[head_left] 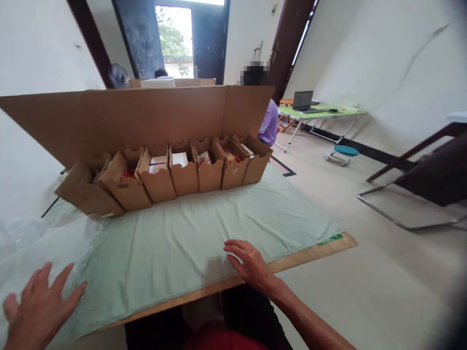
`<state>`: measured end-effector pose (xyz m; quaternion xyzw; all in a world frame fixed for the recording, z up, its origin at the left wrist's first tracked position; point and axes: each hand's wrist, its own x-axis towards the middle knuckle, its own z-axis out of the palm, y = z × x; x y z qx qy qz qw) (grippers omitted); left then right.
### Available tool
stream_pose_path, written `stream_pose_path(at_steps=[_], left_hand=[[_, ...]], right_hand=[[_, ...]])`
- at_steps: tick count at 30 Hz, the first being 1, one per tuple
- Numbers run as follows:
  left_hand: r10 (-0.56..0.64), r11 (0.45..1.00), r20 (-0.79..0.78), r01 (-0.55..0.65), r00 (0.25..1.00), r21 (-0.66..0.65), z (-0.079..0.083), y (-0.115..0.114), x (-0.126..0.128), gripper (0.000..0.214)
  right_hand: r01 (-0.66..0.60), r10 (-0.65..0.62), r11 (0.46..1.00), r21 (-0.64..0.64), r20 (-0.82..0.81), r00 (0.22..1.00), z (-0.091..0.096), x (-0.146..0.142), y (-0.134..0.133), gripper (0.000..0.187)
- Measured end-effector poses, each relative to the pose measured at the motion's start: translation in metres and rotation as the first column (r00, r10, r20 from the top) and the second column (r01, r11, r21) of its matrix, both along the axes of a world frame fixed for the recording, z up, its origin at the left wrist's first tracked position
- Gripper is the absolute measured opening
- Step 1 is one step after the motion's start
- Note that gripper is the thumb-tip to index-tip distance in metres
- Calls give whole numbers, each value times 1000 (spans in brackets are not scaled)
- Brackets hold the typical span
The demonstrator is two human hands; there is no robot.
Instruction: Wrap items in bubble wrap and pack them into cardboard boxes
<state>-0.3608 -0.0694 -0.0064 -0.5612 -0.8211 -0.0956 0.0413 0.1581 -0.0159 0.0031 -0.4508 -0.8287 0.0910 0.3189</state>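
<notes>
My left hand point(40, 301) is spread over the clear plastic wrap point(44, 243) at the table's left side, its fingers apart and nothing held. Whether it touches the plastic I cannot tell. Near the front edge, my right hand point(248, 262) hovers at or just above the pale green cloth point(182, 233), fingers stretched forward and no object in them. Beyond both hands stands a row of several cardboard bins point(156, 187). White boxes point(179, 159) and red packets point(129, 173) show inside some of them.
A tall cardboard panel point(156, 116) stands behind the bins. Past it sits a person in a purple top point(269, 121). To the right are a green folding table point(324, 113) with a laptop point(303, 101), a blue stool point(346, 151) and a dark chair point(426, 180).
</notes>
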Motion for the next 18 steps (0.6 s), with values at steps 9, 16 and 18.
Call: stream_pose_path(at_steps=[9, 16, 18], left_hand=[[-546, 816, 10, 528, 838, 234, -31, 55, 236, 47], [-706, 707, 131, 703, 696, 75, -49, 70, 351, 48], [-714, 697, 136, 716, 686, 48, -54, 69, 353, 48]], right_hand=[[212, -219, 975, -70, -119, 968, 13, 106, 34, 22], [439, -436, 893, -101, 47, 899, 76, 173, 157, 29], [485, -474, 869, -99, 116, 873, 98, 175, 197, 43]])
